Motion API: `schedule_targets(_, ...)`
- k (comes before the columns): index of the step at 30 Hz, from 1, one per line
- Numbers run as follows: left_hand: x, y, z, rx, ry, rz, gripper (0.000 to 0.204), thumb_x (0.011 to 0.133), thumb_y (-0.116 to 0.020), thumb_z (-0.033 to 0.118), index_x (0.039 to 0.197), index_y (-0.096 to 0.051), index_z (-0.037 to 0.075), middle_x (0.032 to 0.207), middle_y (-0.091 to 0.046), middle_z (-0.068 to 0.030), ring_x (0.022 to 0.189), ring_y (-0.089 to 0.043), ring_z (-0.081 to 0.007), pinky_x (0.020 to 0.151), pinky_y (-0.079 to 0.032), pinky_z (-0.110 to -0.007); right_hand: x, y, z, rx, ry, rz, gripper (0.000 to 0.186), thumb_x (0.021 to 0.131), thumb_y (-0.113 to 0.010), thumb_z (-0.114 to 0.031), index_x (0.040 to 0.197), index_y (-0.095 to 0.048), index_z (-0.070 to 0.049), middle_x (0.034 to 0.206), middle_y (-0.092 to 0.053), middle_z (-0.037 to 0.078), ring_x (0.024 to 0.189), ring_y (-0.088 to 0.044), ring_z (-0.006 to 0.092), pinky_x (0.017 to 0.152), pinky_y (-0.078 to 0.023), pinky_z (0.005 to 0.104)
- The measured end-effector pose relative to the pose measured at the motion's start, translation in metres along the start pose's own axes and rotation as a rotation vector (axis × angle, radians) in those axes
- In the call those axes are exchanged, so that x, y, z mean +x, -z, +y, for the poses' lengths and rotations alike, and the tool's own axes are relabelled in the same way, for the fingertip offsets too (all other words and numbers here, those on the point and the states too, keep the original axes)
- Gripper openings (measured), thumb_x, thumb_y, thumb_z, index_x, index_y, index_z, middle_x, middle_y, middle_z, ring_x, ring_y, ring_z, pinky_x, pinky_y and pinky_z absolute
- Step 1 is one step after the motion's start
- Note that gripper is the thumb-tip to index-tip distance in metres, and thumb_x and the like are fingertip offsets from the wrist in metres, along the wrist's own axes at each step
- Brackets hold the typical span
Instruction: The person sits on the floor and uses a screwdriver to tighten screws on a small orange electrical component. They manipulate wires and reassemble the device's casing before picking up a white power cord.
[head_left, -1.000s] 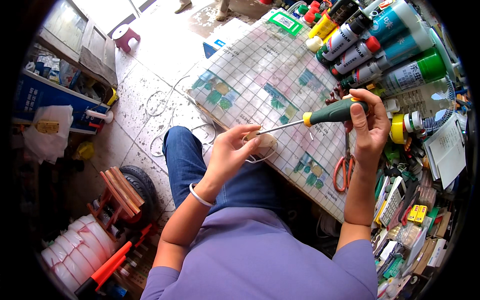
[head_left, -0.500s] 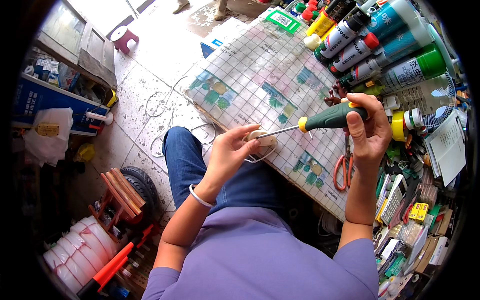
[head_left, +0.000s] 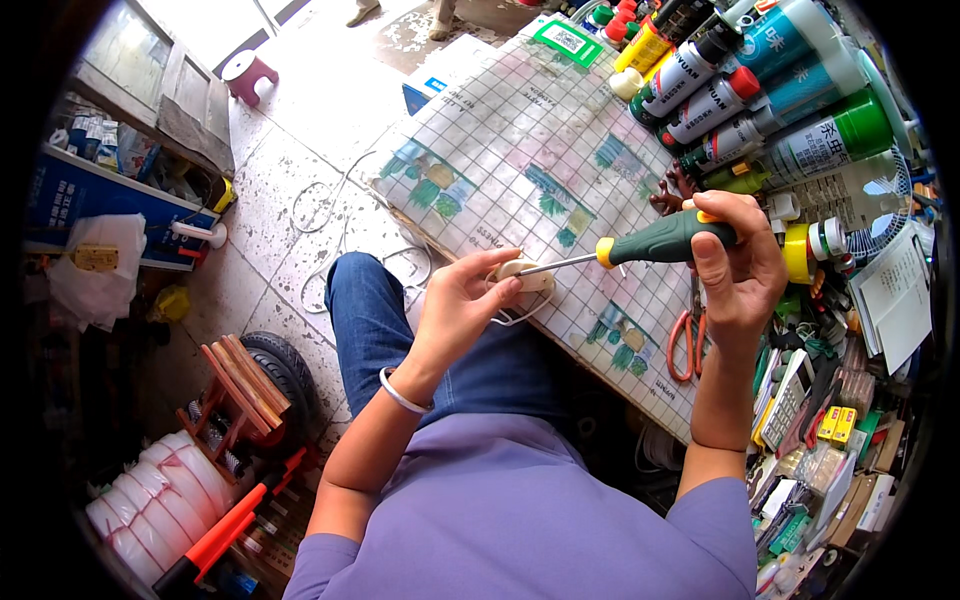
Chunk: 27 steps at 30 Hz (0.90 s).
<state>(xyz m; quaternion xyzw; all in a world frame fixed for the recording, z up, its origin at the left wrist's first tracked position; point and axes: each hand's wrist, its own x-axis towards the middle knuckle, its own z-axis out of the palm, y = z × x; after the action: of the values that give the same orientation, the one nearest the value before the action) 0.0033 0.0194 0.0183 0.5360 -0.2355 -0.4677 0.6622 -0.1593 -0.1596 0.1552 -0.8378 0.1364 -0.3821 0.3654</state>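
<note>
My right hand [head_left: 738, 268] is closed around the dark green and yellow handle of a screwdriver [head_left: 655, 243]. Its metal shaft slants down to the left, and the tip meets a small cream-white plastic piece [head_left: 538, 280] at the table's near edge. Thumb and fingers of my left hand [head_left: 455, 305] pinch that piece, and a white cord hangs from it. I cannot make out exactly what kind of fitting it is, and the spot under the tip is partly hidden by my fingers. Pliers [head_left: 682, 345] with red-orange handles lie on the table beside my right forearm.
The table [head_left: 480, 120] has a checked, patterned cover. Spray cans [head_left: 700, 105] crowd its far right, with a fan [head_left: 885, 215] behind. Tools and small boxes [head_left: 838, 425] fill the right side. On the left are a wheel [head_left: 275, 365], a wrapped white roll [head_left: 160, 505] and a stool [head_left: 246, 76].
My right hand and the screwdriver handle have shifted very slightly down and to the right. My left hand holds the white piece in the same place.
</note>
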Motion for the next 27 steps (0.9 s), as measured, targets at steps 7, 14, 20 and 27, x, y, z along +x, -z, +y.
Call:
schedule_targets(7, 0.0, 0.001, -0.003, 0.029, -0.006, 0.003, 0.039, 0.09, -0.067, 0.003, 0.127, -0.057, -0.005, 0.112, -0.066, -0.0131, 0.096, -0.067, -0.0167, 0.084, -0.055, -0.025, 0.009, 0.002, -0.019, -0.158, 0.171, -0.128, 0.027, 0.082, -0.076, -0.013, 0.105, -0.067, -0.002, 0.098, -0.066, 0.013, 0.088, -0.064, 0.0214, 0.079, -0.051, 0.0299)
schedule_targets(14, -0.002, -0.002, -0.004, 0.191, -0.066, 0.068, 0.039, 0.087, -0.071, 0.007, 0.124, -0.062, 0.001, 0.103, -0.07, -0.0122, 0.087, -0.069, -0.0123, 0.076, -0.053, -0.023, 0.018, -0.007, -0.066, -0.34, 0.186, -0.292, 0.035, 0.072, -0.08, -0.009, 0.104, -0.068, -0.003, 0.098, -0.067, 0.016, 0.085, -0.067, 0.0271, 0.072, -0.054, 0.0337)
schedule_targets(20, 0.004, -0.005, -0.005, 0.309, -0.092, 0.082, 0.039, 0.085, -0.073, 0.007, 0.123, -0.063, 0.001, 0.091, -0.072, -0.0082, 0.081, -0.066, -0.0083, 0.072, -0.052, -0.022, 0.039, 0.007, -0.087, -0.6, 0.205, -0.504, 0.037, 0.068, -0.08, -0.009, 0.102, -0.066, 0.0, 0.09, -0.065, 0.016, 0.076, -0.067, 0.0305, 0.067, -0.054, 0.0339)
schedule_targets(27, 0.002, -0.003, -0.004, 0.296, -0.099, 0.066, 0.039, 0.088, -0.069, 0.001, 0.125, -0.06, -0.004, 0.102, -0.07, -0.0072, 0.091, -0.064, -0.0079, 0.08, -0.052, -0.021, 0.059, 0.005, -0.069, -0.521, 0.275, -0.593, 0.037, 0.077, -0.079, -0.032, 0.091, -0.064, -0.001, 0.077, -0.063, 0.011, 0.064, -0.065, 0.0244, 0.054, -0.048, 0.0307)
